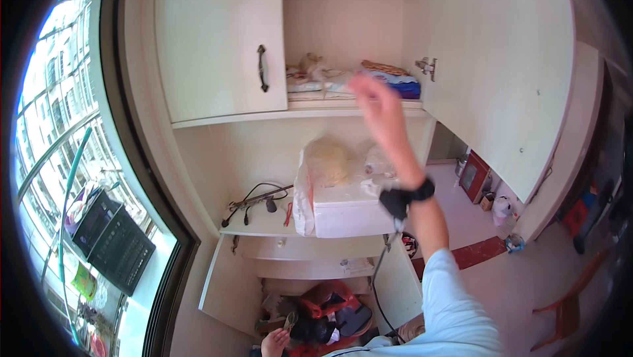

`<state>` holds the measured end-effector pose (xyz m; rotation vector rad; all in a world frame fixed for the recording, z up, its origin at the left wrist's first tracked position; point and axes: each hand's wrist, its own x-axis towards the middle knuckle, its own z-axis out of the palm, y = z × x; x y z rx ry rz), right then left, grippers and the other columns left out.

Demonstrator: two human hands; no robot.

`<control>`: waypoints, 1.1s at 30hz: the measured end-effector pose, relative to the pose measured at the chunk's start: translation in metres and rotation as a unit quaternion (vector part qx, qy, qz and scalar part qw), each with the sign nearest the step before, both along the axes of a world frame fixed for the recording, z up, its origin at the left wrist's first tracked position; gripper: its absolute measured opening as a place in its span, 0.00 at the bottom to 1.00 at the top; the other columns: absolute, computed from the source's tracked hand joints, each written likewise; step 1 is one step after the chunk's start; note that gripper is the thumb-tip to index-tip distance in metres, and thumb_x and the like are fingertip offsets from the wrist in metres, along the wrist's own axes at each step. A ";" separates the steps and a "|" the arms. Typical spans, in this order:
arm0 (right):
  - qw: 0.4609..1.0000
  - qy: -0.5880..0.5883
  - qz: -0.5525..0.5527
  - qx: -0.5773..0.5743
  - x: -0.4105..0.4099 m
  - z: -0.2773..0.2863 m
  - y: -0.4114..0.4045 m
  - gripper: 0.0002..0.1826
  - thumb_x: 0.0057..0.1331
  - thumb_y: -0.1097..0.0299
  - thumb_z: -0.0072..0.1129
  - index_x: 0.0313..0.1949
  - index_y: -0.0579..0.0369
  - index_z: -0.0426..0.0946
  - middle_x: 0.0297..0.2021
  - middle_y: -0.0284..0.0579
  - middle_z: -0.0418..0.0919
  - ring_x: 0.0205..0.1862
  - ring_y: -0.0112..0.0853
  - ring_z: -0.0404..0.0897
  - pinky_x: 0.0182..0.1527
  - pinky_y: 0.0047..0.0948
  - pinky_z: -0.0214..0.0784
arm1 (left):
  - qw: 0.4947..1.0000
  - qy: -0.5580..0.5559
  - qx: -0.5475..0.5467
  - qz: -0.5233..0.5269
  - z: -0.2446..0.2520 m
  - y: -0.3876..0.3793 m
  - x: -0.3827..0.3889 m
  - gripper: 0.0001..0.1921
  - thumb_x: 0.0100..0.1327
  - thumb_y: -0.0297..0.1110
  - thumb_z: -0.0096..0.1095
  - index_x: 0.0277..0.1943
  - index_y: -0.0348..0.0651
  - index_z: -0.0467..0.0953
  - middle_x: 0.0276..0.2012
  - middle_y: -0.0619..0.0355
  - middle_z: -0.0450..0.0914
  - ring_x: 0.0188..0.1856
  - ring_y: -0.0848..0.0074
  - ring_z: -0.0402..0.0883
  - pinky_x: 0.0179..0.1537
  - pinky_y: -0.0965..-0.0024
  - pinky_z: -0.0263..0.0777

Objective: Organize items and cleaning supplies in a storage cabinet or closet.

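Observation:
My right hand (378, 105), blurred and seemingly holding nothing, is raised in front of the upper cupboard. Behind its fingertips, folded cloths (403, 85) in blue, white and patterned brown lie stacked on the shelf. Left of them are crumpled, pale plastic-wrapped items (314, 77). A black strap with a small device (408, 196) and a cable circles my right wrist. Low in the picture, my left hand (275, 342) has its fingers bent beside the open lower cupboard. A small shiny object (291, 319) shows just above those fingers; whether they grip it is unclear.
The upper cupboard door (499, 70) swings out at right. On the middle shelf stand a white foam box (351, 218), plastic bags (324, 164), cables (257, 201) and a red-handled tool (288, 214). Red and black bags (326, 302) fill the lower cupboard. A window (190, 243) borders the left.

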<state>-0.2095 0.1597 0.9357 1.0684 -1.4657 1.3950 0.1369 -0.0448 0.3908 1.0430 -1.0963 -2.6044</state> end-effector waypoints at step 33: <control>0.666 -0.581 -0.345 0.315 0.190 -0.561 0.305 0.42 0.53 0.65 0.58 0.66 0.57 0.50 0.64 0.66 0.54 0.52 0.58 0.72 0.52 0.43 0.68 | 0.917 -0.015 0.035 -0.397 0.063 0.056 -0.152 0.13 0.66 0.33 0.51 0.48 0.33 0.76 0.46 0.50 0.80 0.46 0.69 0.78 0.50 0.68 0.70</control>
